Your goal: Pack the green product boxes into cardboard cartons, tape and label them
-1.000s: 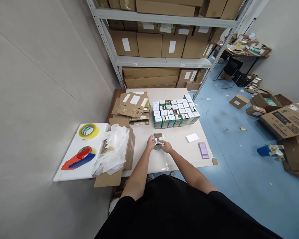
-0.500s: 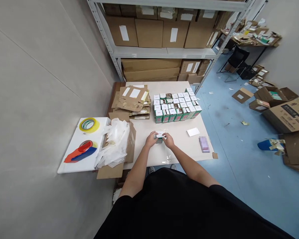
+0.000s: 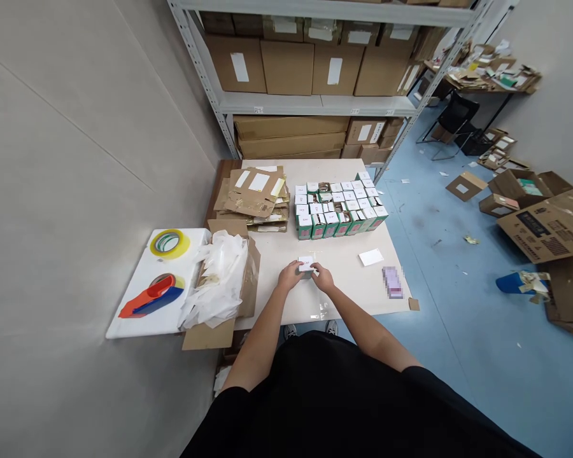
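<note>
One tall metal rack point(image 3: 321, 104) spans the far side, its shelves loaded with brown cartons, several bearing white labels. Before it stands the pale-topped bench point(image 3: 272, 292), with the person standing at its near edge. On the blue floor to the right, a large printed carton point(image 3: 551, 219) lies tilted among other boxes. Attached to or just beside the bench's left side, a white slab point(image 3: 157, 323) carries tape things; I cannot tell how it is supported. Between slab and bench top, an open carton point(image 3: 251, 273) overflows with crumpled white plastic point(image 3: 222, 267). Close-set rows of green-and-white boxes point(image 3: 339, 203) fill the bench's far right, their white tops marked, a few of them gaping. To their left, flattened cardboard point(image 3: 253, 191) lies in a loose pile. On the slab, an orange-and-blue tape dispenser point(image 3: 155, 298) lies near a yellow tape roll point(image 3: 170, 243). The left hand point(image 3: 290, 277) and the right hand point(image 3: 323, 278) are both curled in narrowly, holding one small box point(image 3: 306, 263) between them, fingers at its two sides. That small box is upright near the middle of the bench's near half, white top facing up, apart from the rows. Right of it lie a purple item point(image 3: 392, 282), pixelated beyond reading, and a white card point(image 3: 371, 257).
</note>
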### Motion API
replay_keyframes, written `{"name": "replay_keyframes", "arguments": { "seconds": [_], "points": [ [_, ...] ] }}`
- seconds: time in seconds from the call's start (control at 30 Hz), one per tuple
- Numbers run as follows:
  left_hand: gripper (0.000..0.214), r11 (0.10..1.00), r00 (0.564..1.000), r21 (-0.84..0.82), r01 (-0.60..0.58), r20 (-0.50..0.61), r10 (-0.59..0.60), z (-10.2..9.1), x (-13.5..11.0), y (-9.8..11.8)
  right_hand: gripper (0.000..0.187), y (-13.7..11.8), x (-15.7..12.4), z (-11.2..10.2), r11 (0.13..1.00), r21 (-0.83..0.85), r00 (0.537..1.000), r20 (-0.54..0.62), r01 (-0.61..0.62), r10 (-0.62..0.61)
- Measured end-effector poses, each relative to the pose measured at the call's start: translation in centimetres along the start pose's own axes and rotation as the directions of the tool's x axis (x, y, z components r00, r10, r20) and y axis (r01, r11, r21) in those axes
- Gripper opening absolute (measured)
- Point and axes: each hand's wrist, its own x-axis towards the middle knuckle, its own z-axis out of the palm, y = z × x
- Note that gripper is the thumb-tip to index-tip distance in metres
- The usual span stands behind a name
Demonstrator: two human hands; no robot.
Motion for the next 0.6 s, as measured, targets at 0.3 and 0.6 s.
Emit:
{"name": "replay_keyframes", "arguments": {
  "seconds": [0.3, 0.6],
  "points": [
    [0.059, 0.973, 0.99, -0.218, 0.082, -0.098, -0.106, 1.0, -0.1, -1.1, 0.051, -1.0, 1.1, 1.9, 0.931, 0.361, 0.999, 0.027, -0.049, 0.042],
    [0.068, 0.983, 0.987, -0.179, 0.046, -0.14, -0.072, -2.4, 0.9, -2.0, 0.068, -3.3, 4.5, 4.5, 0.982, 0.189, 0.991, 0.133, -0.014, -0.011]
  ]
}}
